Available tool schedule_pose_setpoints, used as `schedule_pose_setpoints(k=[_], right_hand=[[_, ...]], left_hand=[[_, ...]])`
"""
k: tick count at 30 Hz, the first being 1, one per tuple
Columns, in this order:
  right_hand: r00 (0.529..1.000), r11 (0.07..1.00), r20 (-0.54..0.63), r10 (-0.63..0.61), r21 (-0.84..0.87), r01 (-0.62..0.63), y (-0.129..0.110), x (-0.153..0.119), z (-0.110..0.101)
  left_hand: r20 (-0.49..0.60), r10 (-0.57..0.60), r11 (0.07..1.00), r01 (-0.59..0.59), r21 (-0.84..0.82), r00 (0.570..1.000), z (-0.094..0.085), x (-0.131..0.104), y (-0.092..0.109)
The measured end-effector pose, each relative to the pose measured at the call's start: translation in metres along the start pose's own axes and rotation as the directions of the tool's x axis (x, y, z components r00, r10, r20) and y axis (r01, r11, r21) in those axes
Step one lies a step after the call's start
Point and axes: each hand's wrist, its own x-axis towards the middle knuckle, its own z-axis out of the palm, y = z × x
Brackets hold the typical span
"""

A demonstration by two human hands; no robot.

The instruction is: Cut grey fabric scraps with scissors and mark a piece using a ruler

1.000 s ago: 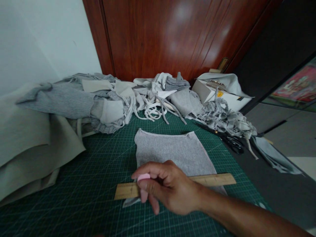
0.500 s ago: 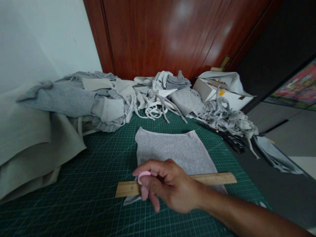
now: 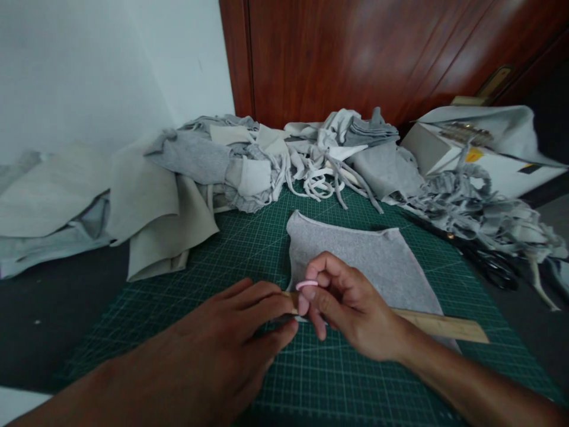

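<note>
One grey cloth (image 3: 355, 249) is lying on the green mat (image 3: 311, 373), a little right of the middle of the scene, its far edge curling slightly. A wooden ruler (image 3: 453, 327) is running across the near part of the cloth, its right end reaching past the cloth onto the mat. The right hand (image 3: 351, 308) is covering the ruler's middle from view; its thumb and forefinger are pinching a pink disc (image 3: 306, 285), while its other fingers are curling loosely below. Just to its left, the left hand (image 3: 240, 323) is resting its fingers at the ruler's left end, the thumb standing apart from them; whether it is pressing the ruler cannot be told.

Farther off, a white cord (image 3: 323, 185) is lying in loops near the mat's far edge, and fabric scraps (image 3: 258, 163) are heaping up behind and to the left of it. At left, beige sheets (image 3: 146, 184) are draping over the mat's edge. At right, black scissors (image 3: 495, 268) are lying just on the near side of tangled grey strips (image 3: 471, 204). Behind these, a white box (image 3: 498, 167) is standing at far right. A brown door (image 3: 347, 53) is filling the far middle and right, and a pale wall (image 3: 111, 71) is rising at far left.
</note>
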Motion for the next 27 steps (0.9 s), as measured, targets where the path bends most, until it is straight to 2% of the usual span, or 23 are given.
schedule_pose_setpoints(k=[3, 8, 15, 21, 27], right_hand=[[0.999, 0.996, 0.008, -0.031, -0.084, 0.031, -0.001, -0.002, 0.0], [1.0, 0.995, 0.014, -0.017, -0.098, 0.018, -0.001, -0.003, 0.0], [0.999, 0.992, -0.012, -0.04, -0.12, 0.038, 0.0, -0.002, 0.001], [0.996, 0.965, -0.017, -0.093, -0.247, 0.086, -0.005, -0.003, 0.003], [0.992, 0.949, 0.011, -0.124, -0.289, 0.122, -0.002, -0.004, 0.003]], left_hand=[[0.056, 0.003, 1.0, -0.002, -0.027, 0.998, 0.003, -0.006, 0.001], [0.042, -0.048, 0.996, 0.051, -0.079, 0.998, 0.004, -0.009, 0.005], [0.056, -0.041, 0.993, 0.047, -0.111, 0.998, 0.008, -0.006, 0.004], [0.069, -0.065, 0.995, 0.07, -0.069, 0.995, 0.01, -0.01, 0.004], [0.1, -0.065, 0.997, 0.069, -0.045, 0.993, 0.012, -0.014, 0.005]])
